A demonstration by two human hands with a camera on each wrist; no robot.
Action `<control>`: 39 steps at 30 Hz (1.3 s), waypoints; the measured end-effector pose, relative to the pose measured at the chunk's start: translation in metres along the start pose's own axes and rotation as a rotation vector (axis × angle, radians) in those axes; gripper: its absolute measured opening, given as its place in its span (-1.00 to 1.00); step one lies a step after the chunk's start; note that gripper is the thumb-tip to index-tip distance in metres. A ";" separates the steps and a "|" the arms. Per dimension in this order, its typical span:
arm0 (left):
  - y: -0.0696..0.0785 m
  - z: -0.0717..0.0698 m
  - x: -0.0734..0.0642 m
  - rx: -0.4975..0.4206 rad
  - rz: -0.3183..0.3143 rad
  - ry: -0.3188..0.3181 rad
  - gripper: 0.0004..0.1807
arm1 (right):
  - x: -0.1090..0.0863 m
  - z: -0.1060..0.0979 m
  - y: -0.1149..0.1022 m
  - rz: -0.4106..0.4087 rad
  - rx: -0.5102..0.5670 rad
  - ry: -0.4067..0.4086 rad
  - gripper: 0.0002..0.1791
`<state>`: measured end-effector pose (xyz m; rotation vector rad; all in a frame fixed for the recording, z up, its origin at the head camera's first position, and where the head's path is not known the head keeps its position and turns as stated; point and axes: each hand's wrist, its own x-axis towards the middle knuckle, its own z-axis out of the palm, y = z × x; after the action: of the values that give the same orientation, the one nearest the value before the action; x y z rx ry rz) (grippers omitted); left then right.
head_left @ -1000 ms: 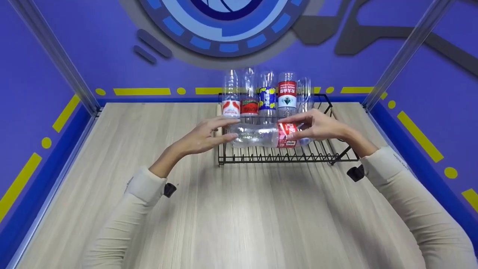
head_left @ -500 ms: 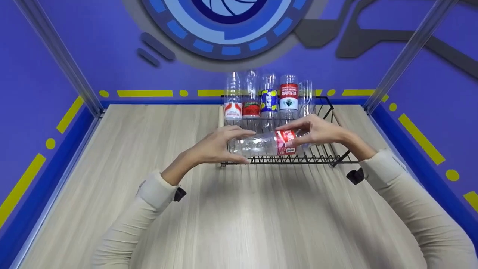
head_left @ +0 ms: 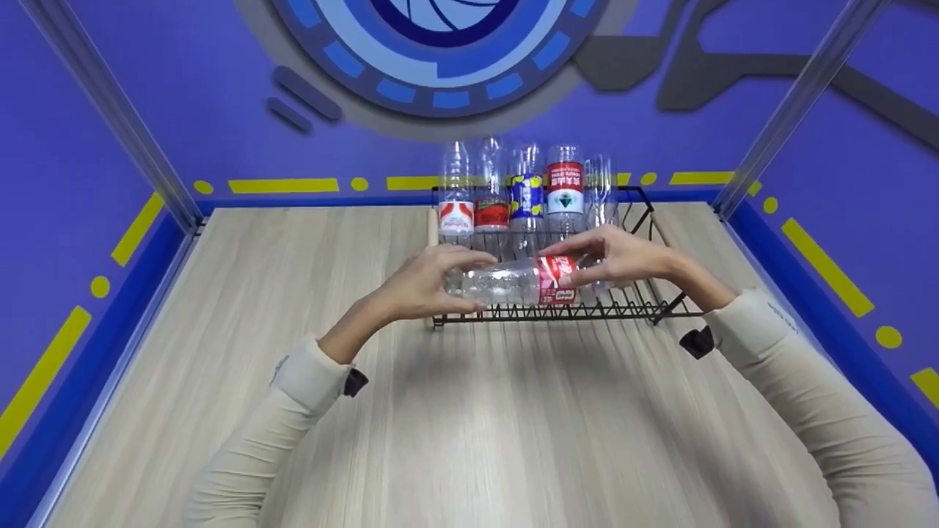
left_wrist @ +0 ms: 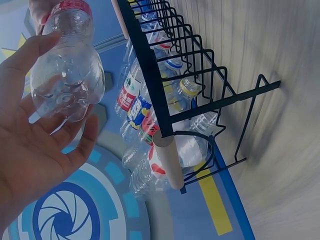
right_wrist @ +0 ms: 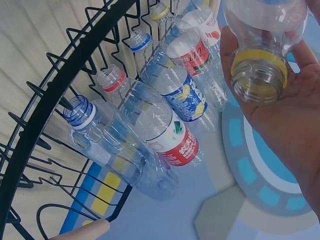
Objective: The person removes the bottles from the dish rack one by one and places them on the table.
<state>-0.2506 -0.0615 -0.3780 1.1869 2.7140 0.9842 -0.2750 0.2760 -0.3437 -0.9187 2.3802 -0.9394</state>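
A clear plastic bottle (head_left: 510, 284) with a red label lies sideways in the air over the front of the black wire rack (head_left: 543, 318). My left hand (head_left: 422, 286) cups its base between thumb and fingers; the left wrist view shows the bottle's lobed bottom (left_wrist: 67, 97) by the fingers. My right hand (head_left: 631, 257) grips it at the label and toward the neck. Uncapped, the bottle mouth (right_wrist: 257, 82) with its yellow ring sits beside the right palm. Behind, several clear bottles (head_left: 565, 187) stand in the rack in a row, bases up and leaning.
Wooden handles (left_wrist: 169, 160) form the rack's ends. In the right wrist view, the racked bottles' open necks, such as one with a blue ring (right_wrist: 82, 110), point down among the wires. Wood-grain tabletop (head_left: 469, 440) extends in front; blue-purple panels (head_left: 183, 110) wall the back and sides.
My left hand has moved right and toward me, its fingers now around the bottle base. The bottle has come slightly lower in the head view; my right hand keeps its grip.
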 end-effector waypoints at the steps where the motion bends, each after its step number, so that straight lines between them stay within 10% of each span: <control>1: 0.000 0.001 0.000 -0.001 0.005 0.010 -0.30 | -0.001 -0.001 0.001 0.001 0.004 -0.002 -0.38; 20: -0.022 -0.003 -0.017 -0.053 -0.048 0.148 -0.30 | -0.056 -0.039 0.058 0.099 0.175 0.195 -0.53; 30: -0.035 -0.008 -0.019 -0.225 -0.116 0.236 -0.33 | -0.078 -0.055 0.088 0.291 0.108 0.292 -0.46; 39: -0.046 -0.012 -0.025 -0.406 -0.224 0.298 -0.36 | -0.095 -0.062 0.117 0.272 0.133 0.390 -0.44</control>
<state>-0.2657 -0.1084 -0.3994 0.6990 2.5780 1.6804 -0.2948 0.4352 -0.3721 -0.3715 2.6308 -1.2365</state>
